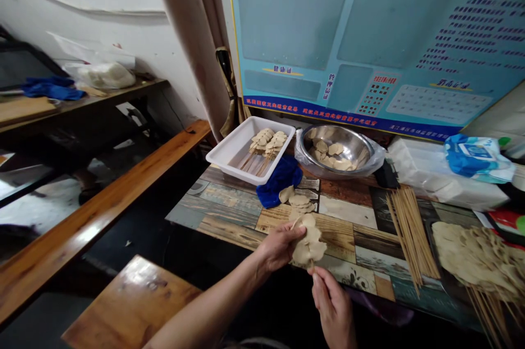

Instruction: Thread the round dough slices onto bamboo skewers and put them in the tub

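Observation:
Over the table's front edge, my left hand [281, 246] grips a stack of flat beige slices [309, 245], the thumb pressed on top. These slices sit on a thin wooden skewer [312, 266], mostly hidden inside them. Below the stack, the fingers of my right hand [333, 305] are closed around the skewer's lower end. Just beyond my left hand, several loose beige slices [301, 202] lie on the table. More slices [334, 158] are in a steel bowl [363, 146] at the back. Finished-looking skewers [268, 141] rest in a white tray [225, 156] at the back left.
Bare wooden skewers [410, 237] lie in a bundle on the patterned table [348, 204]. To their right is a heap of skewered slices [476, 256]. A blue cloth [283, 180] touches the tray. A wipes pack [476, 157] stands back right; a wooden stool [131, 305] is lower left.

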A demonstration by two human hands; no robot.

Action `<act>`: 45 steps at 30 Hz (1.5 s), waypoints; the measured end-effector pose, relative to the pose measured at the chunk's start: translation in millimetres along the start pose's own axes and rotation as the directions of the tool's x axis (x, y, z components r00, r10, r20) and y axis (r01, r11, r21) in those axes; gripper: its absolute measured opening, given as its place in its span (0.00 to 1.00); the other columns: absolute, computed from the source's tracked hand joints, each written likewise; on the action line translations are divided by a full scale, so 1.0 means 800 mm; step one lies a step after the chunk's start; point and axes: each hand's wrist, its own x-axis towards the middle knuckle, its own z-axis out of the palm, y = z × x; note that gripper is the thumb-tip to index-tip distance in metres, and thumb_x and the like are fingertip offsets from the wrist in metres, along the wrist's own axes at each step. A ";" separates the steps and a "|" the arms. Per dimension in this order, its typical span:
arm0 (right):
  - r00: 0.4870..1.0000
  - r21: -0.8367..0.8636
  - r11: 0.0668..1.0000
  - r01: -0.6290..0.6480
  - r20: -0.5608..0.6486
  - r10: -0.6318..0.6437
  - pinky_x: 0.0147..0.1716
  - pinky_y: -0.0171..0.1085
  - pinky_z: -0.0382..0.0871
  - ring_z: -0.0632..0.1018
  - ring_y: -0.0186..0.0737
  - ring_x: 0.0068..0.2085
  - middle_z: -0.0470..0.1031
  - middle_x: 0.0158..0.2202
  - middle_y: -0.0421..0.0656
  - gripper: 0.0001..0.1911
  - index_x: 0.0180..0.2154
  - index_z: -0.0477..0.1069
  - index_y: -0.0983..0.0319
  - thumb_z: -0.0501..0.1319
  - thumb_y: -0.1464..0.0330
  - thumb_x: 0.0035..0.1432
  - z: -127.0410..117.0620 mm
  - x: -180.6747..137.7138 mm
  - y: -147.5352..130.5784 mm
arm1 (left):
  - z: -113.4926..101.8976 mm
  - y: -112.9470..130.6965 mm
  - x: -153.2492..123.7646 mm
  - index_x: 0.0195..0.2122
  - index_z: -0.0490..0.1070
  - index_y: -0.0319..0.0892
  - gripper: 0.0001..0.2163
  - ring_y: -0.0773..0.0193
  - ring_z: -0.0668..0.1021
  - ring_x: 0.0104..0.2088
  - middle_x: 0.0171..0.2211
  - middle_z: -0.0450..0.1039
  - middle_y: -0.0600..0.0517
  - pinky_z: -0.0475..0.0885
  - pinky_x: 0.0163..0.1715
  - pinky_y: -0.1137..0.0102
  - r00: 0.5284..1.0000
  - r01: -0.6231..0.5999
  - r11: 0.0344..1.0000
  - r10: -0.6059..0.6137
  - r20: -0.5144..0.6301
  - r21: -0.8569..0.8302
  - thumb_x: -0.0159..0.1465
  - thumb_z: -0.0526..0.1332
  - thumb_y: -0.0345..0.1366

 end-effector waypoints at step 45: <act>0.998 -0.136 0.991 0.012 0.068 -0.002 0.19 0.28 0.59 0.63 0.30 0.18 0.57 0.17 0.33 0.21 0.34 0.71 0.65 0.48 0.56 0.63 -0.015 -0.001 -0.007 | -0.012 0.073 0.028 0.35 0.76 0.36 0.17 0.66 0.75 0.29 0.29 0.75 0.50 0.71 0.34 0.70 0.957 -0.230 0.786 0.290 -0.014 0.574 0.48 0.70 0.42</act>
